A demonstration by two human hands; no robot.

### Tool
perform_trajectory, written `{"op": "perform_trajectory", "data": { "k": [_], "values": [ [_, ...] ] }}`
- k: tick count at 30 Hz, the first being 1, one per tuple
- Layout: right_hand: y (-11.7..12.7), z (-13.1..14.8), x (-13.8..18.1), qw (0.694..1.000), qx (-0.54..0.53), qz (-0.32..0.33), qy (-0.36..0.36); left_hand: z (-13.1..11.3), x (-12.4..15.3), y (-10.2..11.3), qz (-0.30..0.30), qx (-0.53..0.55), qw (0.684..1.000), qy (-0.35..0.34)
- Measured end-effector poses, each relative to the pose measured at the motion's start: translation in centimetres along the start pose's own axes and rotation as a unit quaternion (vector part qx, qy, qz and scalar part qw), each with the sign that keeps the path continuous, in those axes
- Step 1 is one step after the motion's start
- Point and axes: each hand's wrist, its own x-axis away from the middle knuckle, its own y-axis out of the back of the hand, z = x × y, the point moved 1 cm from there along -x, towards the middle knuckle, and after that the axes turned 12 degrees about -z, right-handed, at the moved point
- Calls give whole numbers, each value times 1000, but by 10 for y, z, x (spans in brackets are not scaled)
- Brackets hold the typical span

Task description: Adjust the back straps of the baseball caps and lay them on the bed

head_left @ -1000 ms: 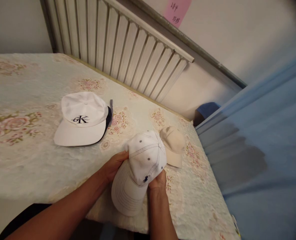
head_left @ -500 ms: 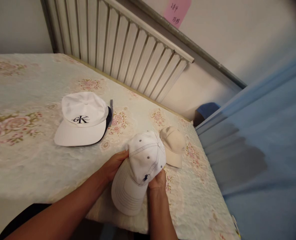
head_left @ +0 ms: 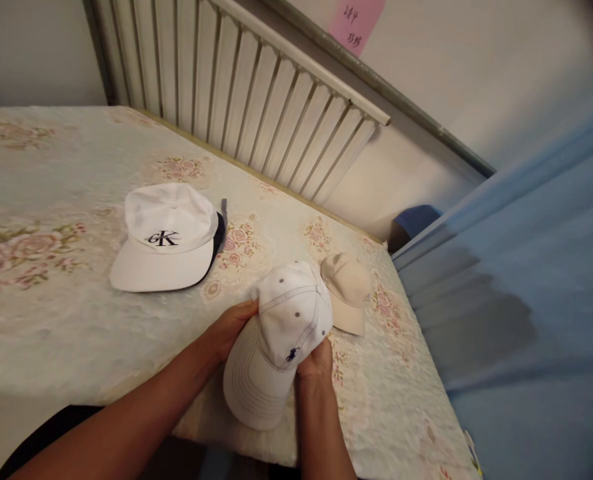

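A white cap with a small dark pony logo (head_left: 281, 333) is held over the near edge of the flowered table (head_left: 66, 333). My left hand (head_left: 226, 331) grips its left side, fingers curled at the crown. My right hand (head_left: 315, 365) grips its right side just under the logo. The brim points toward me. A small beige cap (head_left: 347, 290) lies just behind it on the table. A white cap with dark letters on the front (head_left: 166, 237) rests farther left, on top of something dark.
A white radiator (head_left: 246, 87) stands along the wall behind the table. A pink note (head_left: 355, 19) is stuck to the wall above. A blue surface (head_left: 526, 320) fills the right side beyond the table's edge.
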Motion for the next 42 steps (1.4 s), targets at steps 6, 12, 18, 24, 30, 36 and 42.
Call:
{"op": "perform_trajectory", "data": {
  "k": [6, 12, 18, 24, 30, 36, 42],
  "values": [
    [3, -1, -3, 1000, -8, -8, -11, -3, 1, -2, -1, 13, 1000, -2],
    [4, -2, -6, 1000, 2, -5, 5, -4, 0, 0, 7, 11, 1000, -16],
    [1, -1, -2, 1000, 13, 9, -8, -5, 2, -1, -10, 7, 1000, -25],
    [-3, 0, 1, 1000, 2, -15, -15, -6, 4, -5, -8, 4, 1000, -22],
    [-3, -1, 0, 1000, 7, -2, -5, -5, 3, -3, -5, 6, 1000, -15],
    [-2, -2, -1, 1000, 21, 9, 6, -5, 2, -1, -1, 11, 1000, -22],
    [-3, -1, 1, 1000, 12, -9, 0, -5, 1, 0, 5, 6, 1000, -17]
  ]
}}
